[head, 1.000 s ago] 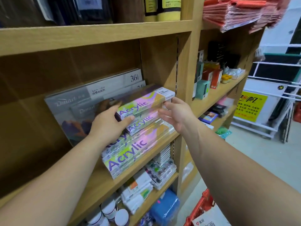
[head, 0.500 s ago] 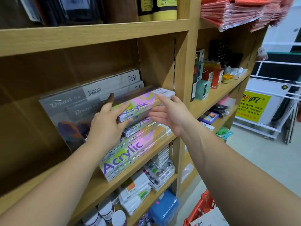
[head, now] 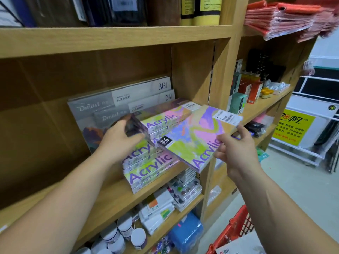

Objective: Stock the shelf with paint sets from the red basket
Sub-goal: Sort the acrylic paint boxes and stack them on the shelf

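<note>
A stack of colourful "Acrylic" paint sets lies on the wooden shelf. My left hand grips the dark left end of the top paint set on the stack. My right hand holds another paint set by its right edge. This one is tilted with its broad face and a "24" label towards me, just in front of the stack's right end. A corner of the red basket shows at the bottom right, below my right forearm.
Grey Dmart paint sets lean upright behind the stack. A wooden upright stands just right of it. Jars and palettes fill the shelf below. Small boxes sit on the right-hand shelf, with red packets above.
My right hand was open at the stack's right end; now it holds a paint set tilted out in front of the stack. My left hand stays on the top set's left end.
</note>
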Demonstrator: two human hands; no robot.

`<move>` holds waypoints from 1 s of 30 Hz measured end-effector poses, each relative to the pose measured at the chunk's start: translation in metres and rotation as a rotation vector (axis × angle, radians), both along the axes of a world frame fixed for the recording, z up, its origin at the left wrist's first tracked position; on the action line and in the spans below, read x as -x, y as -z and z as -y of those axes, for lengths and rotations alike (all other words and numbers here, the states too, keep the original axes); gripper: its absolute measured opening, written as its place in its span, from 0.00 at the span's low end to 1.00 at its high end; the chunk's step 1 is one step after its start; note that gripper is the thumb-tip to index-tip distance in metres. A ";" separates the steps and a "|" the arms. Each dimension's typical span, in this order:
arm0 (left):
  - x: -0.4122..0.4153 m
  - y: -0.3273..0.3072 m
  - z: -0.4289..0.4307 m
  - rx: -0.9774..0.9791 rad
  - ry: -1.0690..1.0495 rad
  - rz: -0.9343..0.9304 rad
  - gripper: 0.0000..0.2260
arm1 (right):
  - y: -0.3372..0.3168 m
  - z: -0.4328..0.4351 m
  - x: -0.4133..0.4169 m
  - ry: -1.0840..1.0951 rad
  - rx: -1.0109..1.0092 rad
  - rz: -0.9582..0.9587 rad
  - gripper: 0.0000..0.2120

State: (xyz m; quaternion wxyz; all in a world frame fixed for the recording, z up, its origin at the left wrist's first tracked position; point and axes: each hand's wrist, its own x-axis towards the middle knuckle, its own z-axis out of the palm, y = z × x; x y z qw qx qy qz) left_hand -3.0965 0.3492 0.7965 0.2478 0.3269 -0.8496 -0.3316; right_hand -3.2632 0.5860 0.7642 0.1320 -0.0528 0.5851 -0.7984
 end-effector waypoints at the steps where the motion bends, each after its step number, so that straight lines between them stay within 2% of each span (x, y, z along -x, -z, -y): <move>1: 0.005 -0.004 0.001 -0.010 0.023 0.039 0.20 | 0.002 -0.005 -0.002 -0.001 -0.012 0.001 0.38; 4: 0.021 -0.007 0.003 -0.041 0.086 0.131 0.38 | 0.009 -0.012 -0.005 0.008 -0.019 0.007 0.38; 7: 0.034 -0.002 0.002 -0.141 0.073 0.105 0.38 | 0.012 -0.013 -0.009 0.011 0.010 0.009 0.39; 10: 0.041 0.003 0.002 -0.158 0.046 0.049 0.48 | 0.012 -0.013 -0.010 0.021 0.018 0.010 0.39; 17: 0.045 0.004 0.009 -0.170 0.067 0.018 0.49 | 0.010 -0.014 -0.014 0.001 0.019 0.038 0.41; 22: 0.041 0.009 0.007 -0.141 0.045 -0.085 0.43 | 0.009 -0.015 -0.014 -0.038 0.057 0.056 0.38; 24: 0.041 0.011 0.014 -0.199 0.025 -0.192 0.41 | 0.008 -0.014 -0.015 -0.045 0.091 0.068 0.38; 27: 0.034 0.005 0.023 -0.333 0.006 -0.371 0.32 | 0.003 -0.011 -0.022 -0.060 0.146 0.053 0.38; 30: 0.024 -0.002 0.030 -0.463 -0.006 -0.385 0.30 | 0.001 -0.001 -0.026 -0.094 0.160 0.062 0.38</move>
